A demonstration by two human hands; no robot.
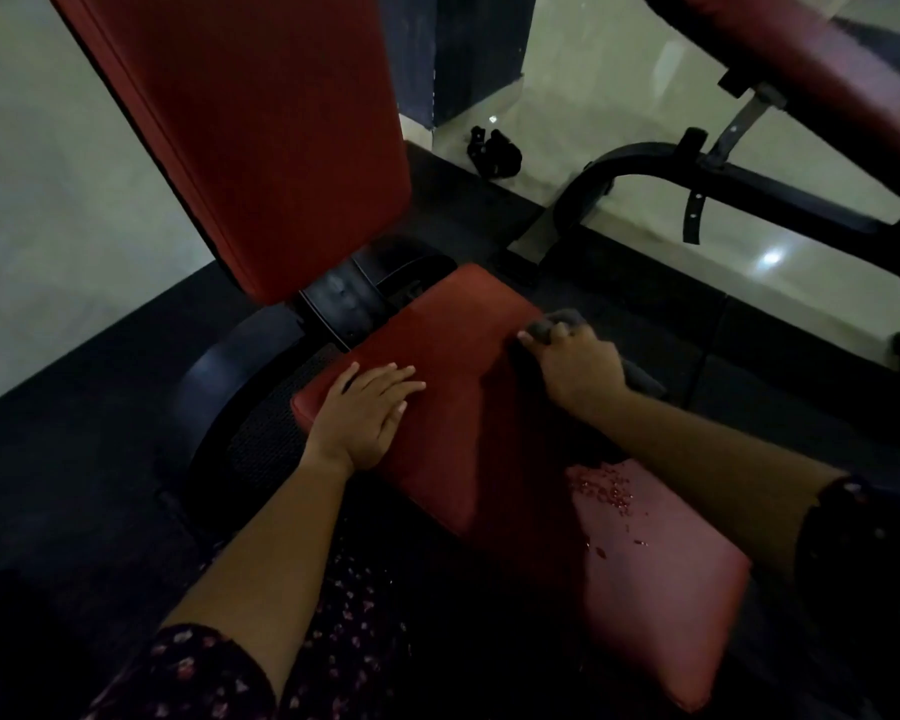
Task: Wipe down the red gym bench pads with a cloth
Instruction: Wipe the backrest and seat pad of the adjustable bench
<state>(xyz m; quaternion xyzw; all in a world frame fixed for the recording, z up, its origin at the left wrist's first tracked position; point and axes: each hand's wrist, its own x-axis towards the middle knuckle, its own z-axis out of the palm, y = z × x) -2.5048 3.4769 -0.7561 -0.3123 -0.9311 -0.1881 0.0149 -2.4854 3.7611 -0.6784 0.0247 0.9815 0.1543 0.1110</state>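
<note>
Head view looks down on a red gym bench. Its seat pad (453, 345) fills the centre and lower right of the frame, and its tall backrest pad (261, 137) rises tilted in the upper left. The left hand (365, 413) lies flat on the seat pad left of centre, fingers straight and close together, holding nothing. The right hand (578, 368), right of centre, has its fingers curled round a grey cloth (552, 324) and holds it against the right edge of the seat pad; one end of the cloth bunches above the knuckles and another part shows below the hand. The two hands are well apart. Toward the lower right the seat's front part (661, 579) looks paler, with flaked specks on its surface. A second red pad (822, 59) on a black frame (749, 184) crosses the upper right. A small black object (494, 150) lies on the floor at upper centre. Dark floral sleeves (193, 672) show at the bottom edge.
</note>
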